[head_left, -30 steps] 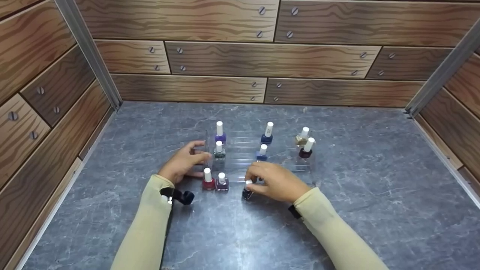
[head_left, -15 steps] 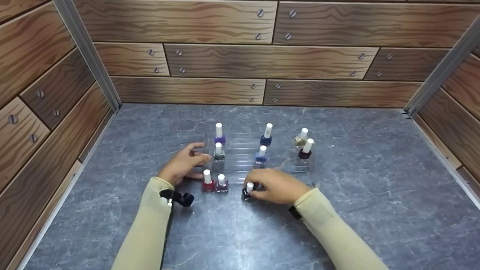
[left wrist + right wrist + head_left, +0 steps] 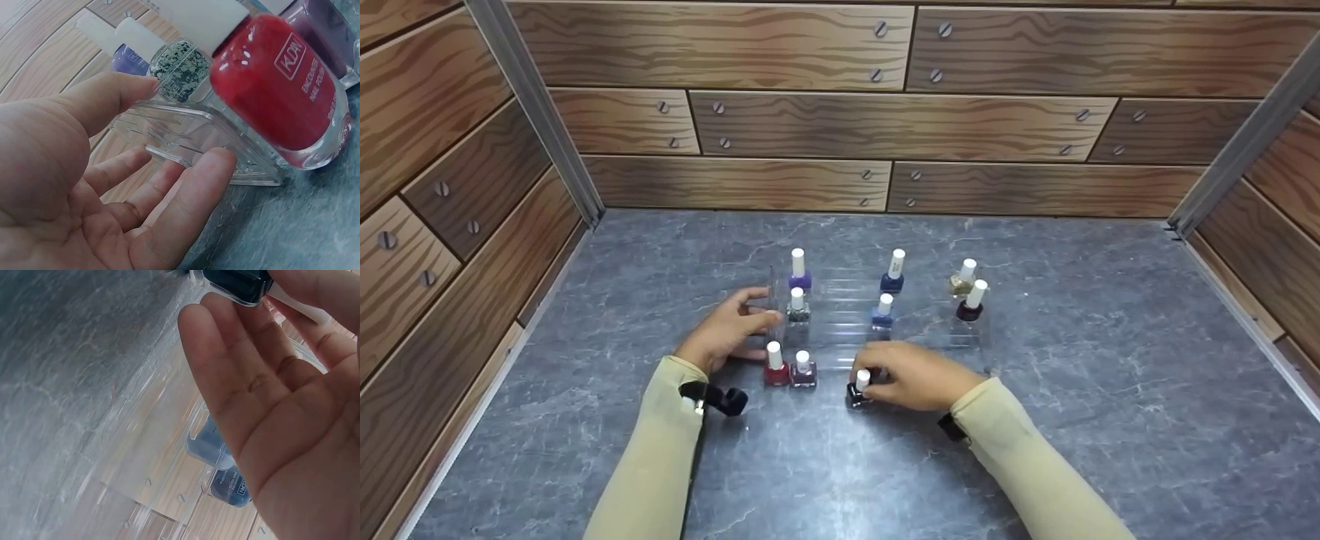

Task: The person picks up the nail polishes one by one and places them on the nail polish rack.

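Several bottles (image 3: 883,318) occupy the clear rack (image 3: 844,306); fingers (image 3: 886,392) grip a black bottle (image 3: 855,396).

Pale yellow long sleeves (image 3: 649,450); black wrist straps (image 3: 726,400).

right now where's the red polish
In the head view, the red polish stands at the near left corner of the clear rack, just left of the purple polish and close to the left hand.

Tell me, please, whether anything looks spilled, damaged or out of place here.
Nothing stands out: the red bottle and black bottle are capped, the clear rack looks intact where visible, and no spill shows on the tabletop.
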Demonstrator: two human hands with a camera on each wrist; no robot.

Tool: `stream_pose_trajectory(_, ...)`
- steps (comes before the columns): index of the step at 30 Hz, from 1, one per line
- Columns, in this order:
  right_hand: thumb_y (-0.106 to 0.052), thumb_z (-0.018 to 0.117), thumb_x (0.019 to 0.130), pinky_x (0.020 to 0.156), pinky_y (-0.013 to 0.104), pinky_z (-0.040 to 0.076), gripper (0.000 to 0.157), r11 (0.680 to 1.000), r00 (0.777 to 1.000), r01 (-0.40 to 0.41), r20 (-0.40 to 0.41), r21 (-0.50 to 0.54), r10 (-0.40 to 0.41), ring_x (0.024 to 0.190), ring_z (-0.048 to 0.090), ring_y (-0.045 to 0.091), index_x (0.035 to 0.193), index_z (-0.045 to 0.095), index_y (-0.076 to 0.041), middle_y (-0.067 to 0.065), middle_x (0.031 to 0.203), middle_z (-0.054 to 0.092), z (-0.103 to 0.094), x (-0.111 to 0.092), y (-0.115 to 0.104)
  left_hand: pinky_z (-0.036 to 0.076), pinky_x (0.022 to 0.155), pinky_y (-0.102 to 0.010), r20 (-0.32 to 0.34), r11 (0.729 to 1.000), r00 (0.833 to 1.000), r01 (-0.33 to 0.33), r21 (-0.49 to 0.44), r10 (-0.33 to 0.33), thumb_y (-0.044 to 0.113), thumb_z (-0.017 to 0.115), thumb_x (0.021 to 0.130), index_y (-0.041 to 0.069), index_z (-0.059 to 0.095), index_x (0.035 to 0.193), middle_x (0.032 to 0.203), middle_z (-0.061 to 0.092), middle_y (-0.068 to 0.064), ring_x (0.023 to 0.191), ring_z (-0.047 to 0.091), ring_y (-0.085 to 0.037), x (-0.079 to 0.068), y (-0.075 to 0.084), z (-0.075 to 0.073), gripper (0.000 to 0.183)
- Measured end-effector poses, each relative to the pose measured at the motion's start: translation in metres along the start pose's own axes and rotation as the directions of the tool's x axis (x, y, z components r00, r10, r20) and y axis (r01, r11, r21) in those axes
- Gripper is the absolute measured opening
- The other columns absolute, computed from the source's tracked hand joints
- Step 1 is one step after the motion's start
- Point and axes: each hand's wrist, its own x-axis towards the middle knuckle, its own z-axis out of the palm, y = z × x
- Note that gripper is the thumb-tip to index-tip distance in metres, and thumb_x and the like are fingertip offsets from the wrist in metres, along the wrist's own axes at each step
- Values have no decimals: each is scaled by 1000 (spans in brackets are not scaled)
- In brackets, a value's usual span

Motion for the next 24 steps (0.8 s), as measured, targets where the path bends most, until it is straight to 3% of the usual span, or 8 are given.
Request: stream_pose_trajectory(24,-15,71,97,94,36,58,13,997,999,-31,13,75,30,101,62,13,111,69,-18,-4,112,66,-1,-4,3,66,82,-43,17,1000,1000,-10,2,10,25,79,93,17,38,158,144,49,-18,126,57,-37,2,-1,0,77)
